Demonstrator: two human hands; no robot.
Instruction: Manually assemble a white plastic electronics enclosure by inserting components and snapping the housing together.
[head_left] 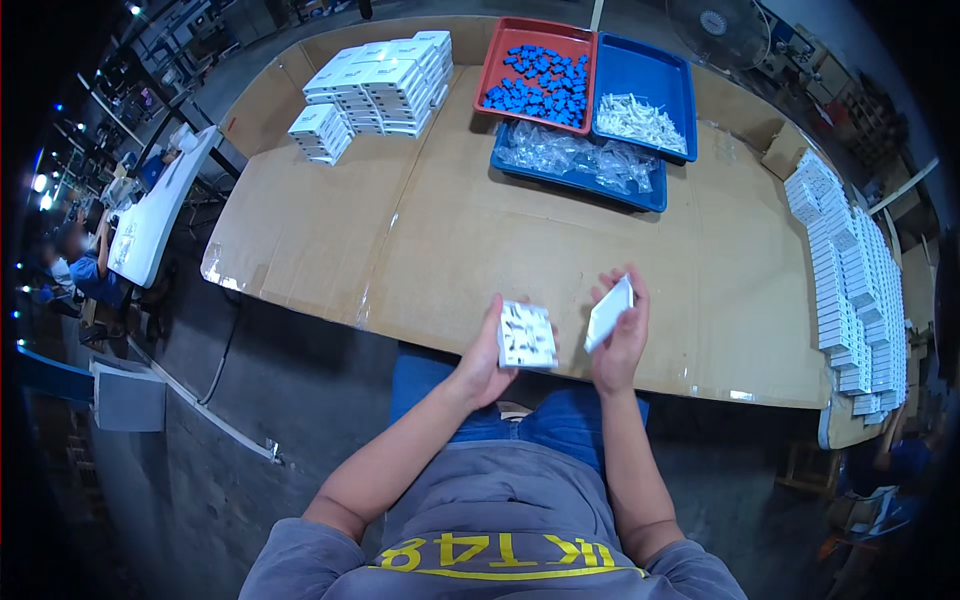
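The person's left hand (484, 362) is cradling a squarish white case (527, 336), dark-flecked on its face, above the near edge of the cardboard-covered table (480, 240), with the thumb lying along its left side; the right hand (622, 352) is holding a thin white cover (609, 315), tilted, just inside that edge and apart from the case; both pieces are looking light, stiff and somewhat slippery, the cover likely being the easier to crack; gripping by the side edges would be suiting them; toward the far edge, a red tray (496, 62) is carrying small blue pieces (540, 85).
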